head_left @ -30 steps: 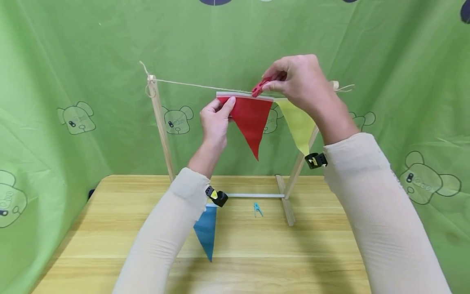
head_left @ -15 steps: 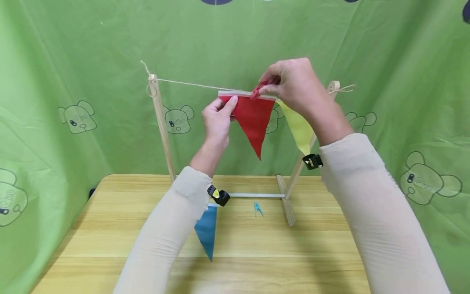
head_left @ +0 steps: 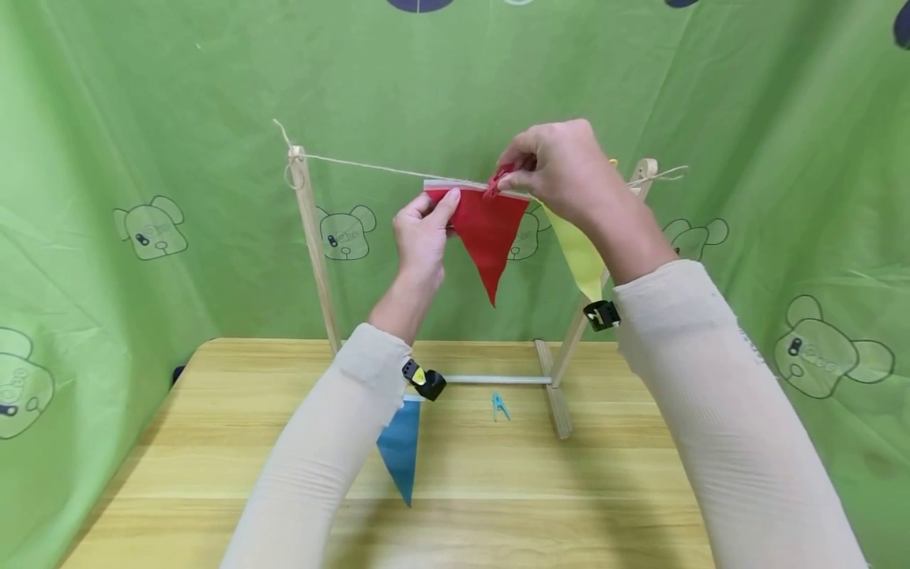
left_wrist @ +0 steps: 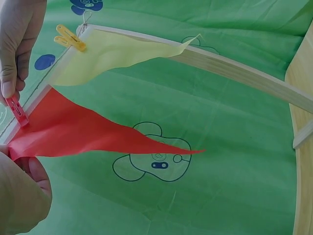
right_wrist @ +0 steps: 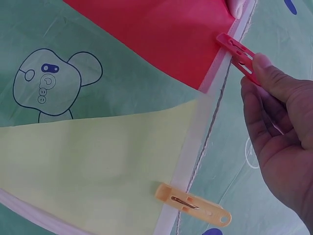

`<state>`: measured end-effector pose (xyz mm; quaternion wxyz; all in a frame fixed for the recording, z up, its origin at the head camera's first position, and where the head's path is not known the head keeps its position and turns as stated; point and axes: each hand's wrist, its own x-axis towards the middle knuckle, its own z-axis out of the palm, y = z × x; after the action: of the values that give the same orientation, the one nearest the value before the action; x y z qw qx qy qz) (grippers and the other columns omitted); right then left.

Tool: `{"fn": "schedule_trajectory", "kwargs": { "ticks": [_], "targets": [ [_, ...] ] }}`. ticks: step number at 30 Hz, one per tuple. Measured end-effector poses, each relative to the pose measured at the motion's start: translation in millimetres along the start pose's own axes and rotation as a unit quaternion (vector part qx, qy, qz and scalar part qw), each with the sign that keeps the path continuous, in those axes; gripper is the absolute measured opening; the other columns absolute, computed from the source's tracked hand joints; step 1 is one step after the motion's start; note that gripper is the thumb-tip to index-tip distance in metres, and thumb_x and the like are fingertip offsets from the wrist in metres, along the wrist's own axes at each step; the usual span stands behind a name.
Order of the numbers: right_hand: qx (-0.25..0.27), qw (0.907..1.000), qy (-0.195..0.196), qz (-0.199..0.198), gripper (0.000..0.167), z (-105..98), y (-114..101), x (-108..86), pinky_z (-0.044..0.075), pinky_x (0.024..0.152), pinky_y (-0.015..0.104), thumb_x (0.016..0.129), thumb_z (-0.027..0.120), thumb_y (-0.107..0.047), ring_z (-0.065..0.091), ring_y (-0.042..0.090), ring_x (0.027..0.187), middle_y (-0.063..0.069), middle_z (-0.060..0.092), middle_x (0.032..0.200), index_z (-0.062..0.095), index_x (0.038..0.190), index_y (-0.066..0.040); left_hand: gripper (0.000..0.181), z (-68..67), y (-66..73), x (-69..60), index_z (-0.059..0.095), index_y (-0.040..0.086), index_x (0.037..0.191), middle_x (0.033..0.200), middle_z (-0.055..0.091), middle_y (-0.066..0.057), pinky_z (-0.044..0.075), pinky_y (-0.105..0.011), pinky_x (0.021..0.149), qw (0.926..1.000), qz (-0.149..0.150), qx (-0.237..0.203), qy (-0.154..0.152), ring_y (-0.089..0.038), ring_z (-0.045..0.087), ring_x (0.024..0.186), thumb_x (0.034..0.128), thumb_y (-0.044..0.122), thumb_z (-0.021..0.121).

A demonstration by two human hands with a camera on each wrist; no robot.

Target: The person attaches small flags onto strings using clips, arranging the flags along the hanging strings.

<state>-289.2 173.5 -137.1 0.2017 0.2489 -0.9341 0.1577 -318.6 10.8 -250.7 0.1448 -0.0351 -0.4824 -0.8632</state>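
My left hand (head_left: 423,237) pinches the top edge of a red triangular flag (head_left: 490,229) near its left corner, thumb in front. Between the thumb and fingers of my right hand (head_left: 562,166) is a red clothespin (head_left: 492,183). Its tips straddle the flag's white top band and the string (right_wrist: 215,115), as the right wrist view shows. Beside the red flag hangs a yellow flag (right_wrist: 98,166), fastened to the string by a yellow clothespin (right_wrist: 193,203). My right hand and forearm partly cover that flag in the head view.
Wooden posts (head_left: 313,253) at left and right carry the string, joined low by a white bar (head_left: 498,380). On the wooden table (head_left: 604,490) lie a blue clothespin (head_left: 501,406) and a blue flag (head_left: 402,450), partly under my left sleeve. A green curtain (head_left: 455,71) hangs behind.
My right hand has come down and slightly left, bringing the red clothespin from above the flag's top band onto it. My left hand keeps its hold on the flag, shifted slightly right.
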Motion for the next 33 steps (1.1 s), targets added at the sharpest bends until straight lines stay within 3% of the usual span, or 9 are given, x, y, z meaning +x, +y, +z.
{"fn": "schedule_trajectory", "kwargs": {
  "ticks": [11, 33],
  "targets": [
    [-0.005, 0.9998, -0.016, 0.006, 0.024, 2.6, -0.6, -0.8, 0.058, 0.080, 0.034, 0.091, 0.080, -0.016, 0.068, 0.024, 0.089, 0.014, 0.075, 0.103, 0.077, 0.111, -0.002, 0.019, 0.2, 0.1, -0.3, 0.075, -0.003, 0.111, 0.089, 0.071, -0.006, 0.060, -0.025, 0.068, 1.0000, -0.001, -0.001, -0.007, -0.014, 0.067, 0.071, 0.0947, 0.007, 0.074],
    [-0.006, 0.9987, -0.050, -0.007, 0.036, -0.9, -2.9, 5.9, 0.060, 0.088, 0.040, 0.094, 0.077, -0.015, 0.069, 0.027, 0.100, 0.016, 0.072, 0.114, 0.069, 0.125, 0.002, 0.019, -0.1, 0.8, 0.7, 0.075, -0.003, 0.112, 0.089, 0.069, -0.006, 0.060, -0.024, 0.066, 0.9999, 0.005, -0.005, -0.010, -0.013, 0.067, 0.071, 0.0954, 0.006, 0.073]
  ]
}}
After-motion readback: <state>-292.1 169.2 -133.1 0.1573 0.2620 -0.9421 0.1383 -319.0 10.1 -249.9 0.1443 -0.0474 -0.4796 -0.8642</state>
